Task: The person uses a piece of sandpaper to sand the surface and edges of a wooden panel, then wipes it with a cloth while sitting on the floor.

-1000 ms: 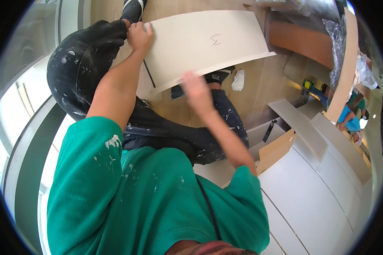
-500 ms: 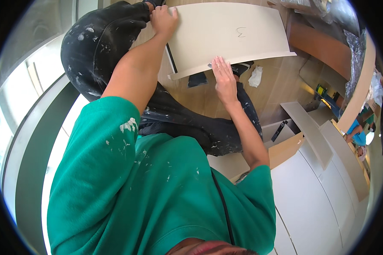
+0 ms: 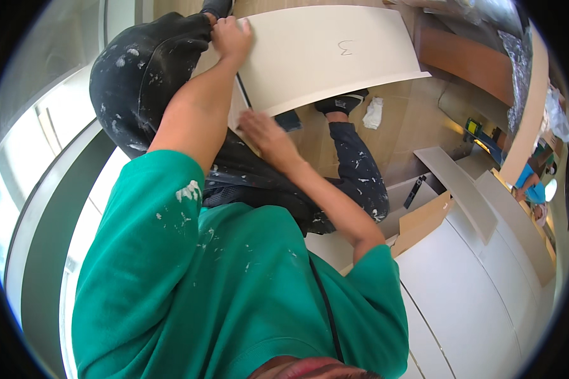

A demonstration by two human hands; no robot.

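A cream panel box (image 3: 310,60) with a pencil mark lies in front of my seated legs. At its far left corner, my left hand (image 3: 232,39) is closed over the edge. My right hand (image 3: 270,139) is at the near left corner, close to or touching it, fingers stretched out and slightly blurred. I cannot tell whether it presses on the edge. A dark strip (image 3: 244,91) runs down the panel's left side. Just beyond my right hand a small dark flat piece (image 3: 289,120) shows, partly under the panel's near edge.
My shod foot (image 3: 342,103) rests by the panel's near edge, beside a crumpled white tissue (image 3: 373,114). To the right are a loose narrow board (image 3: 456,189), an open box with a black tool (image 3: 415,192), white panels (image 3: 452,297) and a brown board (image 3: 464,60). A window frame (image 3: 50,189) stands left.
My right hand has slid left along the panel's near edge to its left corner. The panel appears slightly further left in view, and my left hand still grips its far corner.
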